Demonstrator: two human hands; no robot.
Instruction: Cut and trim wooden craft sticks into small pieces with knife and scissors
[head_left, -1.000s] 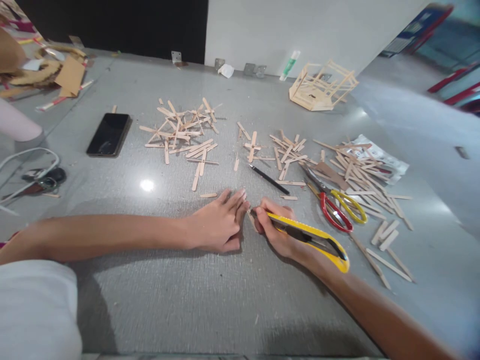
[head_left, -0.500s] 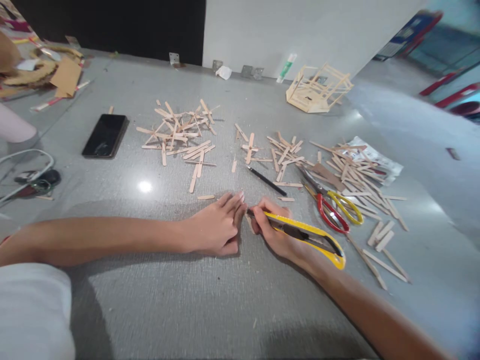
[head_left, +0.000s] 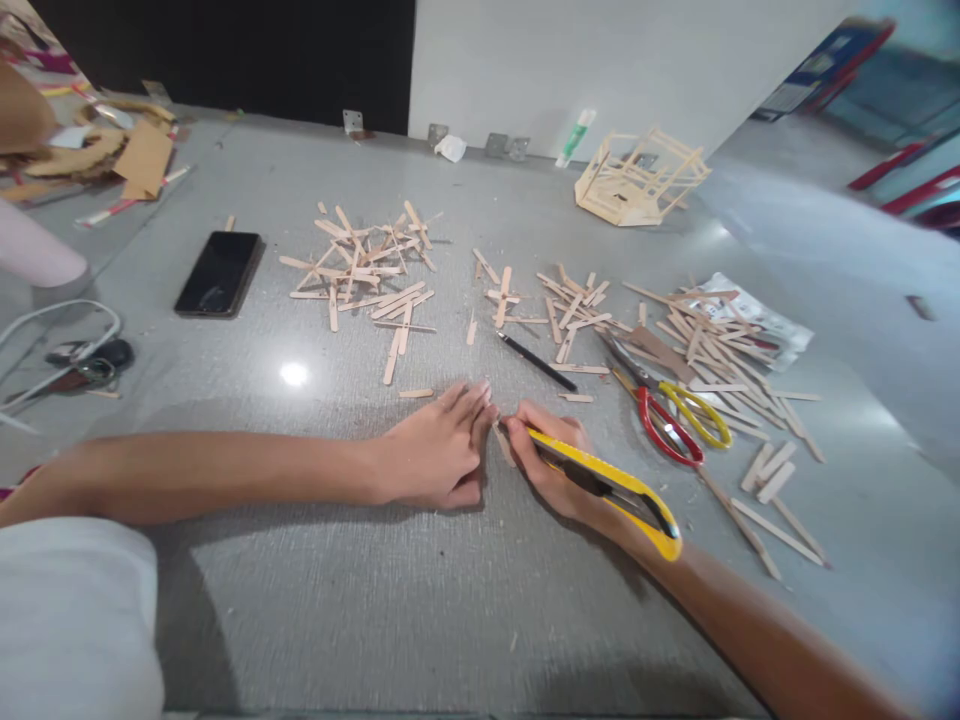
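Note:
My right hand [head_left: 553, 460] is closed around a yellow utility knife [head_left: 615, 485], its tip end pointing left toward my other hand. My left hand [head_left: 439, 450] is pressed to the table, its fingers together over the end of a small wooden stick [head_left: 503, 443], which shows between the two hands. How much of the stick lies beneath the fingers is hidden. Just beyond the hands lies a black pen-like tool [head_left: 536, 361]. Scissors with red and yellow handles [head_left: 670, 420] rest to the right.
Wooden sticks lie in piles at the centre [head_left: 360, 265] and right [head_left: 724, 345]. A phone [head_left: 219, 273] and cable [head_left: 112, 315] are at left. A stick-built frame [head_left: 637, 185] stands near the back wall. Cardboard scraps [head_left: 142, 160] lie back left; a person's arm [head_left: 37, 245] reaches in.
The yellow knife has tilted, its rear end swinging down and slightly left. More of the small stick shows between my hands. The whole view has shifted slightly.

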